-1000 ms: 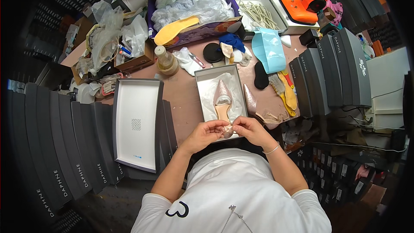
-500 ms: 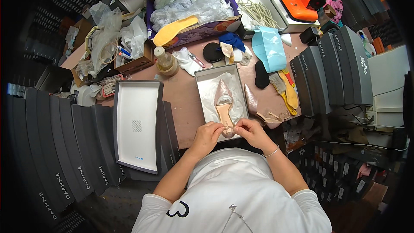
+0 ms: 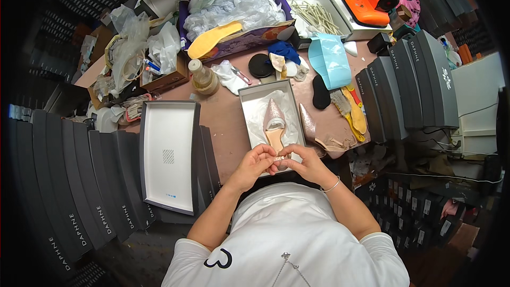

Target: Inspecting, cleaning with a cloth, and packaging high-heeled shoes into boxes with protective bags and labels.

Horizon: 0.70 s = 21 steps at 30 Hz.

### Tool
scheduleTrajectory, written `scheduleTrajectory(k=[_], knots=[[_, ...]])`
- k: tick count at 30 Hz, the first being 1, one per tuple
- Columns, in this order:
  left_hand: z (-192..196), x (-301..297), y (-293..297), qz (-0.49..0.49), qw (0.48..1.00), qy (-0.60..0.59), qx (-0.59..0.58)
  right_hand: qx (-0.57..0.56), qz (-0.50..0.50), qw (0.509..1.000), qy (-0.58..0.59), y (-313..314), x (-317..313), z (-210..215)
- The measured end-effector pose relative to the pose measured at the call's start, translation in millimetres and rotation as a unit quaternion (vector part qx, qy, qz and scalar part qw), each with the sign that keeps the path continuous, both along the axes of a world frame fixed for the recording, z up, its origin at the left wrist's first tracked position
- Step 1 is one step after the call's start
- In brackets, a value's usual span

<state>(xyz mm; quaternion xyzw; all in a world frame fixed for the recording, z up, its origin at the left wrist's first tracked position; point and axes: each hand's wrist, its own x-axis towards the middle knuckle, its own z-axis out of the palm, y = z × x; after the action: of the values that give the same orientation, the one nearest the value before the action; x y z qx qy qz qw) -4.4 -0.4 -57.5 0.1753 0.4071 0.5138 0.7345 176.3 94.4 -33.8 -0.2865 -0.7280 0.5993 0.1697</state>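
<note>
A pointed, glittery pink shoe (image 3: 274,113) lies toe-away on white tissue paper (image 3: 287,107) inside a grey-edged shoebox (image 3: 253,114). Both my hands meet over its heel end. My left hand (image 3: 254,167) pinches the thin ankle strap with thumb and forefinger; my right hand (image 3: 306,164) pinches it from the other side. The fingers hide most of the strap and the heel. Against the box's right side rests the matching shoe (image 3: 308,122), its strap trailing on the table.
The box lid (image 3: 169,154) lies inside-up on the left, among stacked grey shoeboxes (image 3: 79,180). More boxes (image 3: 419,82) stand at the right. A glue bottle (image 3: 203,77), a brush (image 3: 342,107), a blue face mask (image 3: 329,62) and a yellow insole (image 3: 215,39) lie beyond the open box.
My hands have drawn closer together over the heel, and the right fingers now curl over the strap, covering more of it. The shoes and boxes stay in place.
</note>
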Motion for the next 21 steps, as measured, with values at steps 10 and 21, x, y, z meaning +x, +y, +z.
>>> scheduleTrajectory(k=[10, 21], knots=[[-0.4, -0.4, -11.2, -0.052, 0.994, -0.069, -0.073, -0.103, -0.028, 0.994, 0.033, -9.2, 3.3, -5.7], [-2.8, 7.0, -17.6, -0.057, 0.990, -0.113, -0.069, -0.212, 0.023, 0.976, 0.041, -12.6, 7.9, -9.8]])
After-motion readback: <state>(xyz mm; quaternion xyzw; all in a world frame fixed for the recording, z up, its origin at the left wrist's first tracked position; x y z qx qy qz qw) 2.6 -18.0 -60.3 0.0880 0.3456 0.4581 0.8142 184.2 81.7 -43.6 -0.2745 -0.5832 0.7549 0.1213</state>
